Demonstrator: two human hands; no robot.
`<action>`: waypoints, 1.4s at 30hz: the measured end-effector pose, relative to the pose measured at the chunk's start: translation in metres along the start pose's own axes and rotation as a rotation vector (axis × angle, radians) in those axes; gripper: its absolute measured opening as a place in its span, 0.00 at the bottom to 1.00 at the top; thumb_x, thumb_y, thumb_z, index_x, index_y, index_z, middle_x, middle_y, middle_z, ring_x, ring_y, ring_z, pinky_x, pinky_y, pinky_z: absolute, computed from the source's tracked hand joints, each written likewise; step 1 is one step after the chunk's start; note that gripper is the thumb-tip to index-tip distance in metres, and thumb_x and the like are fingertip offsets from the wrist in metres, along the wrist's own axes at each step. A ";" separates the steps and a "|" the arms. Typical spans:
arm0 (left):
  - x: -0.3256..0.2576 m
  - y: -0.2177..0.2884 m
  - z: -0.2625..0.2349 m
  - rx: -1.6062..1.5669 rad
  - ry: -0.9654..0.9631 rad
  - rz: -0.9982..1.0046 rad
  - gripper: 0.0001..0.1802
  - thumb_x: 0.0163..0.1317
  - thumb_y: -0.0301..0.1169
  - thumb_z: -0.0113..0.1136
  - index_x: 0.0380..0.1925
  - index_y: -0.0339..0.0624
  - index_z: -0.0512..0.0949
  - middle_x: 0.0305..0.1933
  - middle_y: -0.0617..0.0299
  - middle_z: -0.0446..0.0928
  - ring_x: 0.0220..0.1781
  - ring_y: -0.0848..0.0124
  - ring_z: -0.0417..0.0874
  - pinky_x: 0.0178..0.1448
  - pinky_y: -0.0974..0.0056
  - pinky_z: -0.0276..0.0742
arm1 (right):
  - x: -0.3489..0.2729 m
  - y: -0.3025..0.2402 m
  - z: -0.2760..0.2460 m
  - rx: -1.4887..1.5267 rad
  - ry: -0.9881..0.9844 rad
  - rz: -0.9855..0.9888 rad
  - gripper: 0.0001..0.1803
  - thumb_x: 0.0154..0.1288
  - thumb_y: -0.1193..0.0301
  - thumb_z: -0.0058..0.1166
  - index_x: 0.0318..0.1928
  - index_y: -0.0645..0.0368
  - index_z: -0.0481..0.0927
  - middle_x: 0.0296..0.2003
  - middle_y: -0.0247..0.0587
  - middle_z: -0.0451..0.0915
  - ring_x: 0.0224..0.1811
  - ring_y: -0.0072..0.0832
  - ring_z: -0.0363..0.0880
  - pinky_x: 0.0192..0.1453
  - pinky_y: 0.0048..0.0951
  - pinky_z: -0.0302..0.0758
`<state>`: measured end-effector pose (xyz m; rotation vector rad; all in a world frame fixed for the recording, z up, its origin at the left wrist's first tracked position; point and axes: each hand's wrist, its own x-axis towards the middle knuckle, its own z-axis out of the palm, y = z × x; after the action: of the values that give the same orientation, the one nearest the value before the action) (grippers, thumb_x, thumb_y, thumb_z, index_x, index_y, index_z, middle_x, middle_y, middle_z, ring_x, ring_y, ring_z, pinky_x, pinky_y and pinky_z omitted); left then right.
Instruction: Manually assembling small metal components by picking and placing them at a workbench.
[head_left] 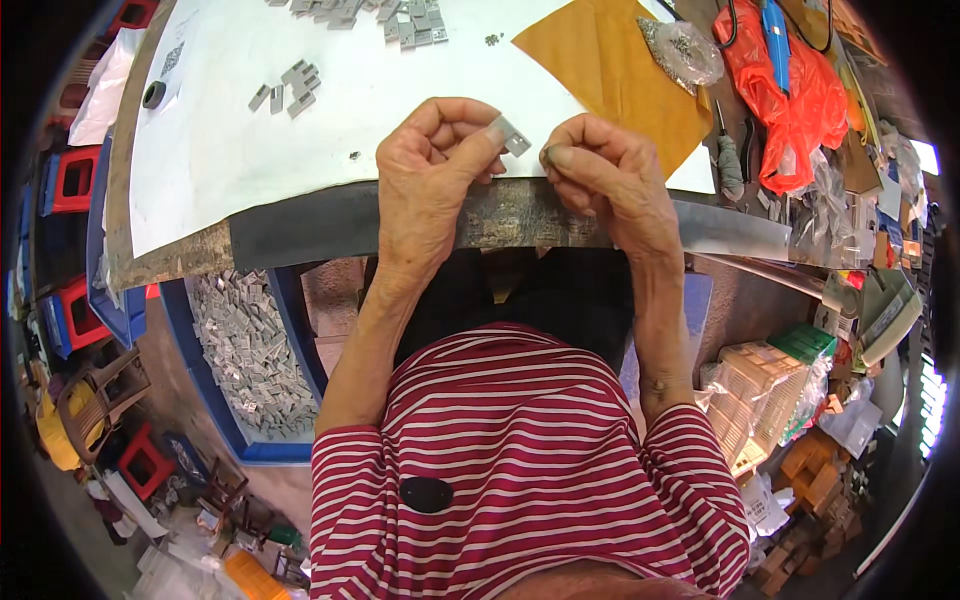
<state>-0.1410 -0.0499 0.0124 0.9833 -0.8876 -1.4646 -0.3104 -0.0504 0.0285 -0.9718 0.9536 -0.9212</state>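
Observation:
Between thumb and fingers, my left hand point(432, 150) pinches a small grey metal plate point(512, 137) with holes in it, just above the near edge of the table. A short gap to its right separates it from my right hand point(610, 175), whose thumb and forefinger are pressed together; whatever they hold is too small or too hidden to name. Several similar grey metal pieces point(296, 86) lie on the white sheet point(210, 160) farther left, and a bigger group of grey pieces point(415, 22) is at the far side. Tiny loose parts point(494, 40) lie near that group.
Brown paper point(585, 55) covers the right side, with a clear bag of small parts point(682, 52) on it. Beyond are a red plastic bag point(790, 110) and a blue-handled tool point(775, 40). A black ring point(154, 95) sits left. Below stands a blue bin point(277, 452) of grey pieces.

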 end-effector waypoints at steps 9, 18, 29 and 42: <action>-0.003 -0.002 0.004 0.090 0.024 0.024 0.09 0.54 0.23 0.58 0.35 0.33 0.78 0.26 0.64 0.77 0.25 0.82 0.75 0.30 0.79 0.70 | 0.002 0.010 0.003 0.002 0.028 0.045 0.07 0.59 0.73 0.54 0.32 0.67 0.76 0.21 0.33 0.74 0.18 0.14 0.68 0.20 0.14 0.62; -0.011 -0.003 0.010 0.414 0.079 0.213 0.08 0.52 0.24 0.57 0.33 0.35 0.78 0.24 0.64 0.77 0.25 0.81 0.74 0.31 0.75 0.70 | 0.006 0.017 -0.001 0.061 0.055 0.095 0.08 0.58 0.73 0.56 0.31 0.68 0.76 0.21 0.36 0.76 0.18 0.17 0.72 0.20 0.14 0.68; -0.010 -0.003 0.007 0.412 0.040 0.150 0.08 0.52 0.24 0.57 0.33 0.34 0.79 0.23 0.64 0.77 0.25 0.81 0.74 0.32 0.75 0.71 | 0.009 0.015 0.002 0.052 0.014 0.047 0.08 0.57 0.76 0.55 0.35 0.68 0.75 0.21 0.39 0.76 0.20 0.20 0.75 0.19 0.15 0.71; -0.006 -0.005 0.000 0.164 -0.037 -0.017 0.09 0.53 0.23 0.56 0.35 0.32 0.76 0.24 0.64 0.77 0.24 0.83 0.75 0.29 0.79 0.71 | 0.004 0.024 0.015 -0.083 0.170 -0.119 0.04 0.57 0.79 0.52 0.34 0.68 0.76 0.18 0.35 0.75 0.17 0.16 0.72 0.18 0.14 0.68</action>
<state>-0.1427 -0.0434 0.0083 1.0891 -1.0417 -1.4455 -0.2909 -0.0435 0.0094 -1.0414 1.0938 -1.0846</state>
